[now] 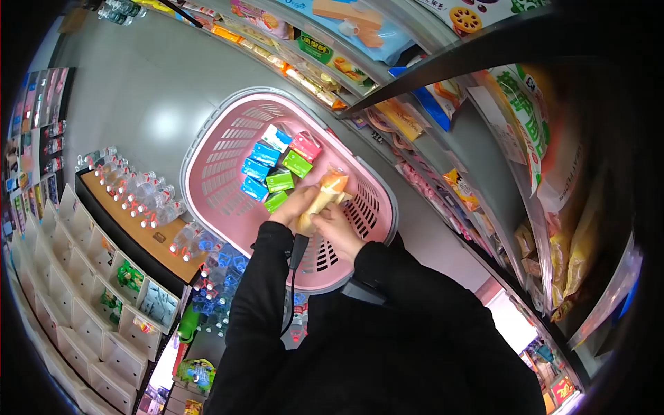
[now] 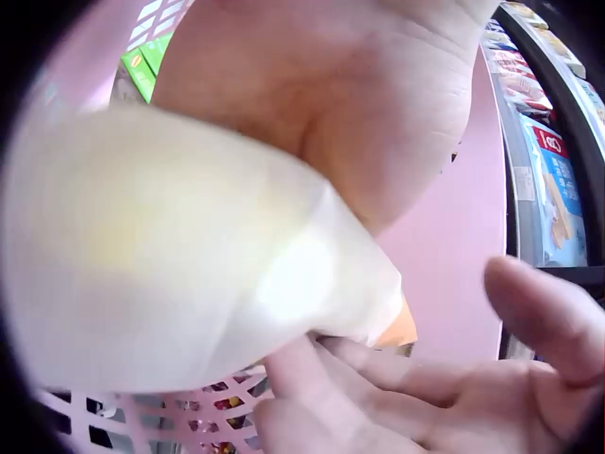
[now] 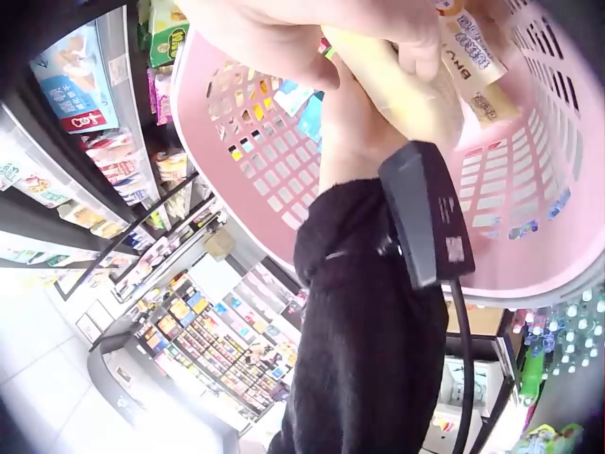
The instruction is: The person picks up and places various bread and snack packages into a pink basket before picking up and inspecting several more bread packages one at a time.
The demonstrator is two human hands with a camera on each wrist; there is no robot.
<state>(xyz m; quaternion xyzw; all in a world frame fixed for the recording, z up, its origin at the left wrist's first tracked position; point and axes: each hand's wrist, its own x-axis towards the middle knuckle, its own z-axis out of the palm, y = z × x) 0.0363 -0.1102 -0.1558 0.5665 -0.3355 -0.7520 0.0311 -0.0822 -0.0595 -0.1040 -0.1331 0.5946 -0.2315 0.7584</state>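
Both hands hold one clear-wrapped bread packet (image 1: pixel 325 195) over a pink basket (image 1: pixel 221 173). My left hand (image 1: pixel 294 206) grips the packet's lower left side; its palm (image 2: pixel 369 95) lies against the blurred cream wrapper (image 2: pixel 170 255). My right hand (image 1: pixel 337 232) holds the packet from the right and below, its fingers (image 2: pixel 416 397) at the wrapper's end. In the right wrist view the right hand (image 3: pixel 284 38) lies over the packet (image 3: pixel 397 90), with a printed label (image 3: pixel 473 52) showing. Several small blue, green and red boxes (image 1: pixel 277 166) lie in the basket.
The basket stands on a grey floor (image 1: pixel 138 83). Stocked snack shelves (image 1: pixel 484 173) run along the right. Bottled water (image 1: pixel 138 194) sits on a low stand at left, beside white bins (image 1: pixel 76 290). A black wrist device (image 3: pixel 425 213) with a cable sits on the left sleeve.
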